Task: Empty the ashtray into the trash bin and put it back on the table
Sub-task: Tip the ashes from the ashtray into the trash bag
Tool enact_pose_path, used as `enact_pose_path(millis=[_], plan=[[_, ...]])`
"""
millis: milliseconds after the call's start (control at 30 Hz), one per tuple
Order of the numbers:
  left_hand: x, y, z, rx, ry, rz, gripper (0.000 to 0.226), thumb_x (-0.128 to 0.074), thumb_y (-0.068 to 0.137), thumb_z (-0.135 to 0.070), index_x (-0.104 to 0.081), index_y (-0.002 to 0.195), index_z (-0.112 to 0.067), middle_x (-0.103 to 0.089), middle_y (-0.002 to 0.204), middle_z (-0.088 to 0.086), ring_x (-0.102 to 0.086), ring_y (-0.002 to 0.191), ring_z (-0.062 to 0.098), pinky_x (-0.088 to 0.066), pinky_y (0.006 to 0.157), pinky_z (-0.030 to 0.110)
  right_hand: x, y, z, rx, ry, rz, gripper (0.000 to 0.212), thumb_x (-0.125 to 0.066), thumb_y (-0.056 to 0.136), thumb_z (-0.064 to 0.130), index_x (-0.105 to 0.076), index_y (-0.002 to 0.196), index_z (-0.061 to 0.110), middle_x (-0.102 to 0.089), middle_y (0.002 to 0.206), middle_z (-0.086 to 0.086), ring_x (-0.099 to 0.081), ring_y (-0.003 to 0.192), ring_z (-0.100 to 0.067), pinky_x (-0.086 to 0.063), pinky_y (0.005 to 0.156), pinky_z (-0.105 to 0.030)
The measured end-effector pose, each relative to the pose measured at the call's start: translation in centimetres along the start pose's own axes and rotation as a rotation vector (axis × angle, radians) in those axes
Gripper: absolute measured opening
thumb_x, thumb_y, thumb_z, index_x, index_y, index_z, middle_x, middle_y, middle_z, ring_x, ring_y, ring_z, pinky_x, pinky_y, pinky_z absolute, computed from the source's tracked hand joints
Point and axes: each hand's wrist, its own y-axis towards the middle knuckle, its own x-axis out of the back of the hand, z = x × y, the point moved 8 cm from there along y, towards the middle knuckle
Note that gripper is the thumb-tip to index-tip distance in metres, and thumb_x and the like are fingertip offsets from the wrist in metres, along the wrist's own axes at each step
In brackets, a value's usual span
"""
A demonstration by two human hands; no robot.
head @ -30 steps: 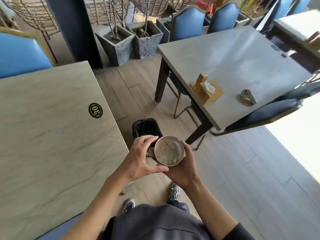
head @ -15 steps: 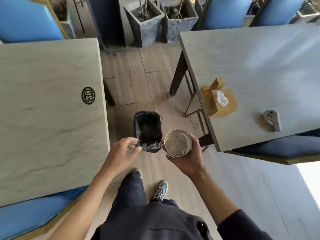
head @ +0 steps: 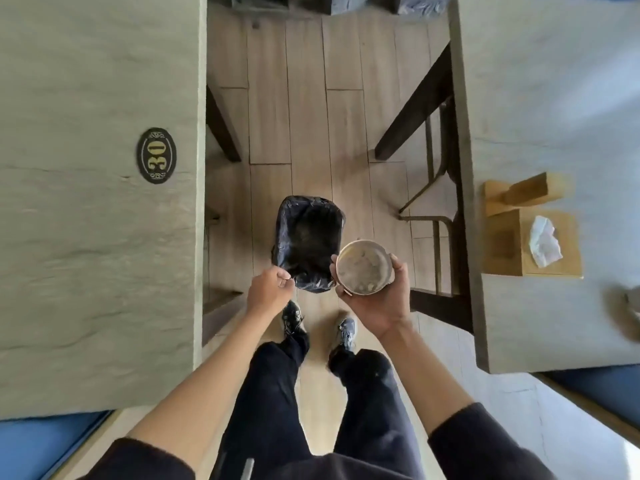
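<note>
A round metal ashtray (head: 364, 266) with ash and butts inside rests upright in my right hand (head: 377, 299), just right of the trash bin. The bin (head: 308, 242), small and lined with a black bag, stands on the wooden floor between two tables. My left hand (head: 269, 294) is curled at the bin's near left corner, fingers pinched together at the bag's edge; whether it grips the bag I cannot tell.
A stone-look table (head: 86, 220) with an oval "30" plaque (head: 156, 155) fills the left. Another table (head: 554, 98) on the right carries a wooden tissue box (head: 533, 237). Dark table legs and a chair frame (head: 433, 188) flank the bin. My feet stand right behind it.
My view has tilted down over the bin. My left hand left the ashtray and dropped to the bin's near corner. The ashtray stays in my right hand, now beside the bin.
</note>
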Motion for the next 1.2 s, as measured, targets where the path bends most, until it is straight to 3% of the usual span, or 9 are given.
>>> enact_pose_path(millis=[167, 300, 467, 600, 700, 900, 967, 1100, 1200], plan=[[-8.4, 9.4, 7.8, 0.295, -0.254, 0.110, 0.019, -0.060, 0.078, -0.019, -0.067, 0.061, -0.016, -0.079, 0.092, 0.027, -0.076, 0.077, 0.036, -0.065, 0.075, 0.044, 2.3, 7.6, 1.7, -0.038, -0.054, -0.003, 0.067, -0.050, 0.089, 0.053, -0.053, 0.142, 0.013, -0.052, 0.144, -0.027, -0.051, 0.129, -0.040, -0.044, 0.080, -0.042], [-12.2, 11.9, 10.4, 0.498, -0.480, 0.054, 0.022, -0.063, 0.093, -0.010, -0.067, 0.072, -0.014, -0.074, 0.079, 0.018, -0.065, 0.060, 0.023, -0.054, 0.054, 0.025, 4.8, 13.7, 3.1, -0.060, -0.068, -0.004, 0.065, -0.051, 0.086, 0.053, -0.058, 0.137, 0.013, -0.057, 0.140, -0.026, -0.055, 0.126, -0.039, -0.043, 0.082, -0.040], [-17.7, 16.6, 14.4, 0.603, -0.604, 0.019, 0.019, -0.059, 0.097, -0.004, -0.069, 0.081, -0.006, -0.061, 0.067, 0.011, -0.053, 0.050, 0.019, -0.046, 0.046, 0.025, 7.8, 21.2, 3.8, -0.102, -0.146, 0.013, 0.067, -0.051, 0.085, 0.052, -0.054, 0.140, 0.015, -0.054, 0.142, -0.024, -0.056, 0.124, -0.037, -0.045, 0.082, -0.039], [-19.9, 19.7, 17.6, 0.613, -0.606, -0.059, 0.021, -0.067, 0.090, -0.017, -0.069, 0.083, 0.002, -0.068, 0.068, 0.014, -0.066, 0.059, 0.026, -0.066, 0.063, 0.042, 10.5, 26.4, 2.9, -0.150, -0.208, -0.014, 0.057, -0.054, 0.083, 0.049, -0.060, 0.130, 0.018, -0.057, 0.137, -0.019, -0.053, 0.125, -0.037, -0.043, 0.078, -0.039], [-24.2, 24.3, 24.6, 0.592, -0.578, -0.127, 0.052, -0.070, 0.072, -0.044, -0.065, 0.098, 0.002, -0.076, 0.089, 0.026, -0.078, 0.079, 0.041, -0.065, 0.072, 0.060, 12.7, 29.9, 1.6, -0.187, -0.351, -0.079, 0.051, -0.053, 0.084, 0.050, -0.065, 0.121, 0.018, -0.061, 0.130, -0.016, -0.054, 0.121, -0.035, -0.041, 0.073, -0.037], [-21.3, 23.6, 21.9, 0.514, -0.601, -0.245, 0.025, -0.063, 0.079, -0.037, -0.057, 0.091, -0.016, -0.075, 0.089, 0.007, -0.078, 0.095, 0.038, -0.063, 0.086, 0.053, 15.0, 34.2, -0.6, -0.172, -0.777, -0.121, 0.040, -0.046, 0.095, 0.057, -0.069, 0.105, 0.026, -0.070, 0.098, -0.003, -0.060, 0.099, -0.023, -0.041, 0.087, -0.040], [-21.4, 23.9, 22.1, 0.503, -0.619, -0.248, 0.038, -0.063, 0.077, -0.043, -0.061, 0.103, -0.015, -0.079, 0.103, 0.014, -0.079, 0.096, 0.037, -0.063, 0.087, 0.053, 15.5, 35.3, -0.9, -0.174, -0.889, -0.116, 0.048, -0.045, 0.094, 0.063, -0.067, 0.116, 0.025, -0.071, 0.100, -0.003, -0.062, 0.096, -0.020, -0.045, 0.085, -0.038], [-21.9, 24.9, 24.0, 0.523, -0.577, -0.255, 0.027, -0.067, 0.073, -0.048, -0.059, 0.085, -0.025, -0.082, 0.094, 0.008, -0.080, 0.091, 0.033, -0.064, 0.084, 0.053, 15.2, 36.8, -0.6, -0.141, -0.927, -0.136, 0.053, -0.051, 0.090, 0.067, -0.068, 0.110, 0.021, -0.065, 0.103, -0.010, -0.062, 0.086, -0.020, -0.048, 0.069, -0.033], [-21.7, 25.1, 24.6, 0.509, -0.582, -0.265, 0.028, -0.069, 0.069, -0.050, -0.056, 0.075, -0.027, -0.082, 0.091, 0.005, -0.080, 0.089, 0.032, -0.064, 0.082, 0.054, 14.8, 37.5, -0.6, -0.117, -0.979, -0.154, 0.050, -0.048, 0.094, 0.063, -0.068, 0.115, 0.022, -0.065, 0.108, -0.009, -0.062, 0.091, -0.019, -0.050, 0.075, -0.035]])
